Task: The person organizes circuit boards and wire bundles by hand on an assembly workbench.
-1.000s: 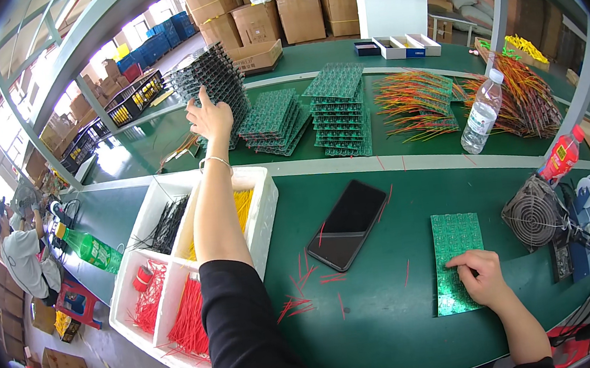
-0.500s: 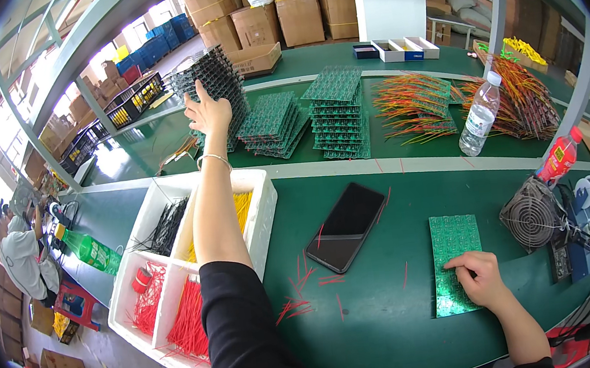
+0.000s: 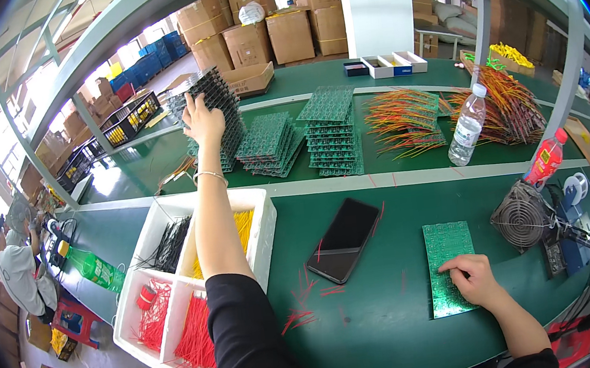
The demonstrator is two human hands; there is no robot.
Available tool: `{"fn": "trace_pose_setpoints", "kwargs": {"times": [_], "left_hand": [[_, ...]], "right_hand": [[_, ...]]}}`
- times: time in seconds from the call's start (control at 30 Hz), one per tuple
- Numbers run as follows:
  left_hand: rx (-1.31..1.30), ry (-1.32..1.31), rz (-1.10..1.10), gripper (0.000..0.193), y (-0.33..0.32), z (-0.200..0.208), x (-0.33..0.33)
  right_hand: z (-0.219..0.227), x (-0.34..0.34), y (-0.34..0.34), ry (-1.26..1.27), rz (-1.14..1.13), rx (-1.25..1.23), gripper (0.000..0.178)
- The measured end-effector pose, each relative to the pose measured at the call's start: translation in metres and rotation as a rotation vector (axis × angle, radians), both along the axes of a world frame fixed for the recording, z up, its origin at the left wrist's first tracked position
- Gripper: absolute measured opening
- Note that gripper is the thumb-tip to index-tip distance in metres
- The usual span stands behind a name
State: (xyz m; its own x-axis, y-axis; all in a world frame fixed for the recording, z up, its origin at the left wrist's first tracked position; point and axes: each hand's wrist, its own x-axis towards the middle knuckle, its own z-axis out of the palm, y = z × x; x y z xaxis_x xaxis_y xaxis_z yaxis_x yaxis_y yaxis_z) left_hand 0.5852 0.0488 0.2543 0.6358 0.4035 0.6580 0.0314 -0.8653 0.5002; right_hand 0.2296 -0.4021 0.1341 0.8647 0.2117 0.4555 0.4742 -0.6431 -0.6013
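My left hand (image 3: 204, 125) is stretched far forward, fingers up and slightly apart, against the near side of a tall stack of dark circuit boards (image 3: 220, 102). Whether the fingertips touch the stack is hard to make out. My right hand (image 3: 474, 280) rests on a green circuit board sheet (image 3: 448, 240) lying flat on the bench, index finger extended over its surface, the other fingers bent; no held thing shows. Beneath my left forearm stands a white foam box (image 3: 266, 241) with black wires (image 3: 170, 244), yellow wires (image 3: 243, 225) and red wires (image 3: 194, 334) in its compartments.
A black phone (image 3: 344, 240) and loose red wires (image 3: 298, 319) lie mid-bench. Behind are green board stacks (image 3: 332, 137), wired boards (image 3: 407, 118) and a clear bottle (image 3: 467, 126). A fan (image 3: 520, 218) and red bottle (image 3: 547, 157) stand right; a green bottle (image 3: 91, 266) left. A person (image 3: 20, 274) sits far left.
The view has tilted and shifted slightly, so the bench appears lower. My left hand stays at the dark stack, its fingers a little closer together; my right hand remains on the green board.
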Motion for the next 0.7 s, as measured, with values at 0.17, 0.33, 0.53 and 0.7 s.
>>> {"fn": "trace_pose_setpoints", "kwargs": {"times": [0.17, 0.33, 0.53, 0.7], "left_hand": [[0.057, -0.033, 0.039, 0.063, 0.002, -0.002, -0.002], [0.140, -0.204, 0.013, 0.051, 0.003, 0.006, -0.007], [0.257, 0.585, -0.680, 0.068, 0.009, -0.012, -0.002], [0.404, 0.738, -0.506, 0.089, -0.024, -0.028, -0.018]], "right_hand": [[0.000, -0.001, 0.001, -0.022, 0.008, -0.007, 0.019], [0.000, 0.001, 0.001, -0.008, 0.009, -0.011, 0.019], [0.002, 0.001, 0.003, 0.008, 0.023, -0.014, 0.019], [-0.001, 0.001, 0.001, 0.011, 0.011, -0.002, 0.019]]}}
